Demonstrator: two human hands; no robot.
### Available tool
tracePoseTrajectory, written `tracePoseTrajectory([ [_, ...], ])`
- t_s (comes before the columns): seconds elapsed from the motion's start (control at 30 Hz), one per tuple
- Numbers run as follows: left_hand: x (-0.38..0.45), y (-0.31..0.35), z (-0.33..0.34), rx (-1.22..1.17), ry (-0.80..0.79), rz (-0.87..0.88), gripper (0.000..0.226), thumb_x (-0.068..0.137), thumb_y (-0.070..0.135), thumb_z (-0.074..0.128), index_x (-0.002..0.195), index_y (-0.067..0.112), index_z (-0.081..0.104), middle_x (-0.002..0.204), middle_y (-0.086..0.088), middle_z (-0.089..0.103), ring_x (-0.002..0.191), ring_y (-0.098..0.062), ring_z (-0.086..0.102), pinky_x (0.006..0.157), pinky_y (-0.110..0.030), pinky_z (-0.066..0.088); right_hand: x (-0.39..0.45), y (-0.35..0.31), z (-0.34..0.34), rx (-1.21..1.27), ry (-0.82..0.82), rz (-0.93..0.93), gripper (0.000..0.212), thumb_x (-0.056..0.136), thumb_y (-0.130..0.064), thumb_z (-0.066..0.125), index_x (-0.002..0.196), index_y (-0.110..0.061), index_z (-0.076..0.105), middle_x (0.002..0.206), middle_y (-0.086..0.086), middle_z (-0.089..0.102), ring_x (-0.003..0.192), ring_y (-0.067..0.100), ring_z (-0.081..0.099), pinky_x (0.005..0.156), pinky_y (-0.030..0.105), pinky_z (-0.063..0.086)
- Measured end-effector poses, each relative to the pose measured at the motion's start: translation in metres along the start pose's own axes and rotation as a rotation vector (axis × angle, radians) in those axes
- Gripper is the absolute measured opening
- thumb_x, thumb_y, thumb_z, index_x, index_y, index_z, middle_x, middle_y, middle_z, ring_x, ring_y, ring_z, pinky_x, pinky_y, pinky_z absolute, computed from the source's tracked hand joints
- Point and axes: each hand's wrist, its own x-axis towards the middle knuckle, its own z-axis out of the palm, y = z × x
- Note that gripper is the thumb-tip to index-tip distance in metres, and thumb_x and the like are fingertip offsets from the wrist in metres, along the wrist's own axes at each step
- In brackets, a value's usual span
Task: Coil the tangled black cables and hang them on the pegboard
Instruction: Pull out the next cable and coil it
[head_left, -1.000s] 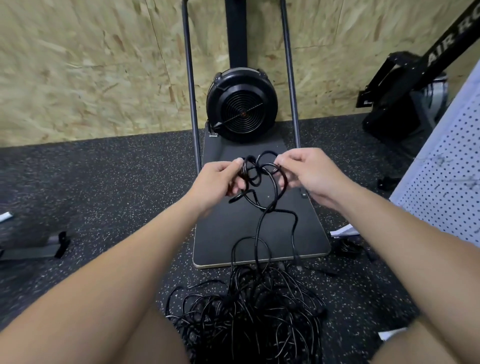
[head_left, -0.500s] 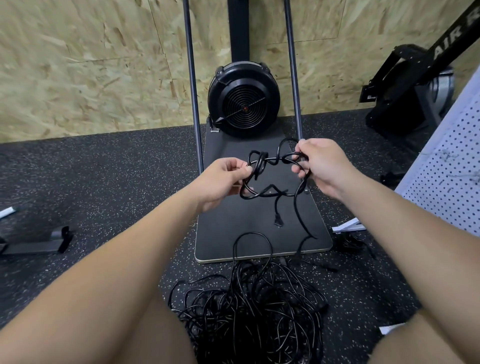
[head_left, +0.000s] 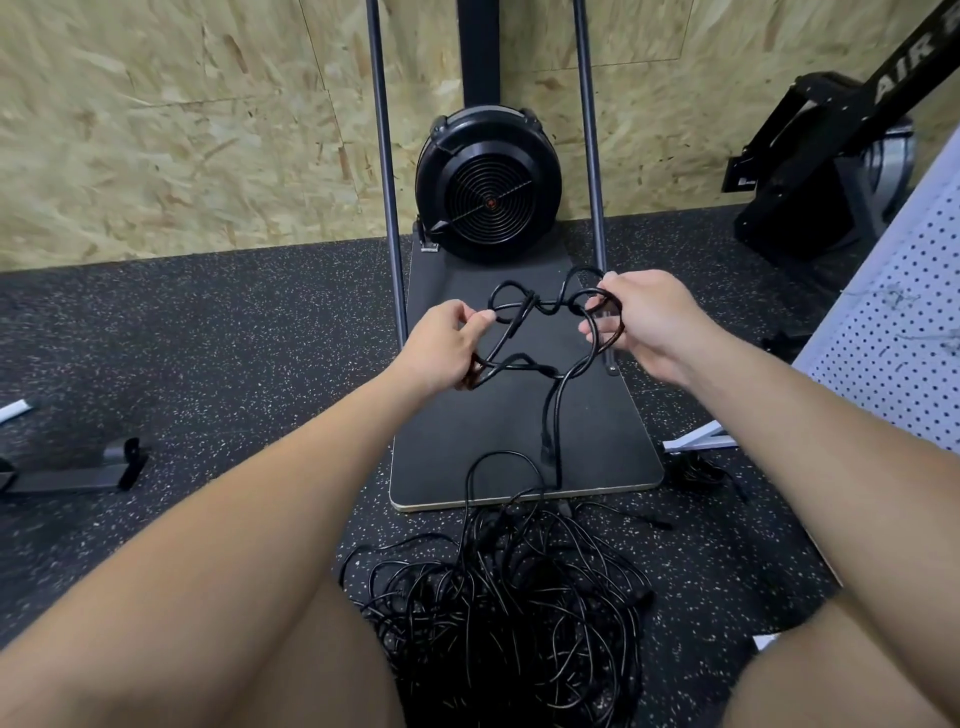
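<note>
From the head view, the person's left hand (head_left: 441, 345) and right hand (head_left: 641, 317) hold a knotted black cable (head_left: 530, 332) stretched between them, above the dark platform (head_left: 519, 447) of the fan machine (head_left: 488, 189). The left fingers (head_left: 475, 319) pinch one loop; the right fingers (head_left: 597, 332) curl round another. The cable's free end with its plug (head_left: 546, 452) hangs over the platform. Just in front of the platform a big tangled cable pile (head_left: 509, 587) lies on the speckled floor (head_left: 208, 338). To the platform's right stands a white pegboard (head_left: 904, 332).
</note>
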Motion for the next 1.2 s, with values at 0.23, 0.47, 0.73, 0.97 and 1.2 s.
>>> tracePoseTrajectory([
  [0.23,-0.006,-0.012,0.012,-0.505,-0.311,-0.203,0.033,0.111,0.039,0.064,0.126,0.012,0.057,0.115,-0.016,0.077,0.108,-0.039,0.079,0.087,-0.053,0.066,-0.003,0.001,-0.003,0.239,-0.021,0.045,0.023,0.119,-0.014,0.040,0.107,-0.001,0.055,0.100,0.019,0.062,0.070,0.028,0.079,0.063,0.034,0.066],
  [0.47,-0.003,-0.020,0.019,-0.448,-0.321,-0.095,0.062,0.093,0.038,0.088,0.145,0.019,0.061,0.140,-0.010,0.064,0.116,-0.022,0.073,0.102,-0.044,0.063,-0.001,0.008,-0.007,0.310,-0.022,0.069,0.018,0.119,-0.010,0.039,0.111,-0.001,0.053,0.104,0.027,0.063,0.084,0.038,0.082,0.070,0.039,0.068],
  [0.73,0.008,-0.027,0.027,0.124,-0.181,0.246,0.045,0.086,0.030,0.095,0.127,0.027,0.076,0.128,0.010,0.074,0.125,-0.011,0.065,0.108,-0.036,0.052,-0.005,0.009,-0.002,0.339,-0.140,0.114,0.014,0.117,-0.002,0.037,0.113,-0.001,0.050,0.118,0.030,0.052,0.099,0.053,0.079,0.079,0.051,0.068],
  [0.97,0.001,-0.024,0.037,0.128,-0.143,0.326,0.026,0.088,0.023,0.091,0.102,0.025,0.069,0.100,0.004,0.069,0.083,-0.018,0.064,0.080,-0.037,0.057,-0.009,0.004,-0.002,0.329,-0.157,0.082,0.025,0.116,-0.002,0.038,0.099,-0.003,0.056,0.104,0.023,0.063,0.094,0.040,0.082,0.080,0.044,0.070],
  [1.2,-0.003,-0.017,0.030,-0.061,-0.121,0.206,0.079,0.081,0.045,0.094,0.142,0.037,0.045,0.148,0.004,0.050,0.127,-0.012,0.063,0.097,-0.039,0.061,-0.003,0.002,-0.006,0.401,-0.136,0.108,0.026,0.118,-0.008,0.041,0.096,-0.008,0.056,0.082,0.009,0.050,0.057,0.015,0.053,0.051,0.025,0.042],
])
